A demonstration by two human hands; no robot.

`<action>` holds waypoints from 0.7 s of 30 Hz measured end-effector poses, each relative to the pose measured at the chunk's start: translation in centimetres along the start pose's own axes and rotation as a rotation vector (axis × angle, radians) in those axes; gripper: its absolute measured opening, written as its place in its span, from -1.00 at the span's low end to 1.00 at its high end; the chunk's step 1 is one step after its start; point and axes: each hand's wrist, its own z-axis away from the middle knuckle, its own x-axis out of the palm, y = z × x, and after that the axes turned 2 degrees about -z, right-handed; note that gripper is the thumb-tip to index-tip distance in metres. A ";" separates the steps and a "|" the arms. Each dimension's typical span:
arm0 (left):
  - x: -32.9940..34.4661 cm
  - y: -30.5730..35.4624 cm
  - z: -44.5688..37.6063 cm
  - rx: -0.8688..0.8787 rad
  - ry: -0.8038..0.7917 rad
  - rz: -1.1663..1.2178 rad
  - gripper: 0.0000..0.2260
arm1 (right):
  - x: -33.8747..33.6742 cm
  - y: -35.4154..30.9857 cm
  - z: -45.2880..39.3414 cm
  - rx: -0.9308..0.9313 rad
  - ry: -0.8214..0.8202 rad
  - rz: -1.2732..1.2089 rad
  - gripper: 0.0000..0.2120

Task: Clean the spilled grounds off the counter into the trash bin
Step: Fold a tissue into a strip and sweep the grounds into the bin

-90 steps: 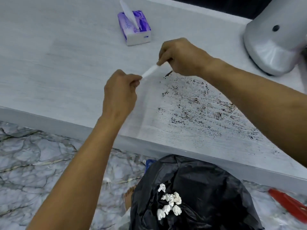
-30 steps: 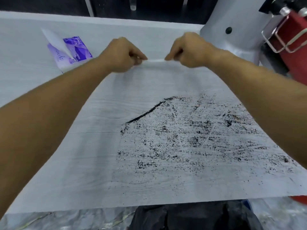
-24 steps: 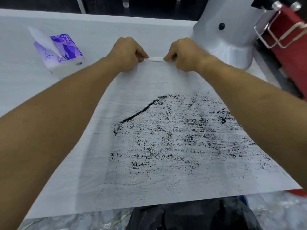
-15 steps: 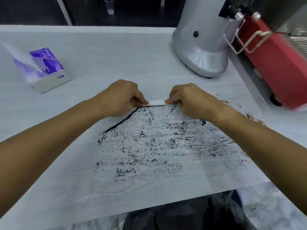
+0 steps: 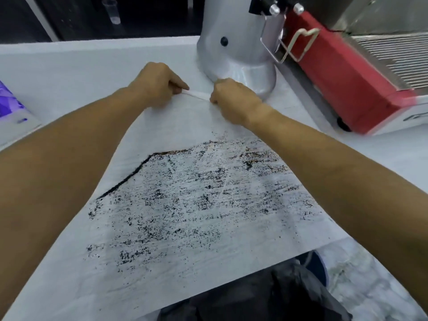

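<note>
Dark coffee grounds (image 5: 185, 200) lie scattered over the white counter (image 5: 69, 72), with a thick dark line along their upper left edge. Beyond the grounds, my left hand (image 5: 157, 84) and my right hand (image 5: 231, 100) each pinch one end of a white tissue (image 5: 196, 93) stretched taut between them, low over the counter. The black-lined trash bin (image 5: 254, 297) stands on the floor below the counter's near edge, partly hidden by the edge.
A silver grinder base (image 5: 240, 54) stands just behind my right hand. A red espresso machine (image 5: 347, 84) fills the right side. A purple tissue box (image 5: 11, 107) sits at the far left edge. Marble floor (image 5: 370, 286) shows at the lower right.
Both hands, holding the stretched tissue, had come back over the top of the grounds half a second ago. They now sit farther away, past the grounds near the grinder.
</note>
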 end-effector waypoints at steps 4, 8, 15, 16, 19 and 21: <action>0.2 2.2 4.3 0.209 -0.069 0.002 -0.78 | 0.6 2.5 4.1 -0.019 -0.016 -0.109 -0.71; 0.0 4.3 8.5 0.384 -0.162 0.067 -0.77 | -1.1 2.5 9.4 -0.028 -0.105 -0.257 -0.78; 0.2 6.2 3.2 0.282 0.126 0.153 -0.82 | 0.3 5.5 6.6 0.207 0.214 -0.234 -0.56; 0.5 6.7 2.5 0.271 0.136 0.145 -0.82 | 0.7 5.6 6.2 0.241 0.231 -0.234 -0.57; 2.1 8.1 1.5 0.268 0.117 0.117 -0.82 | 1.4 6.1 6.5 0.343 0.224 -0.256 -0.61; 3.0 8.8 1.4 0.289 0.121 0.112 -0.81 | 1.8 6.6 7.3 0.374 0.232 -0.253 -0.65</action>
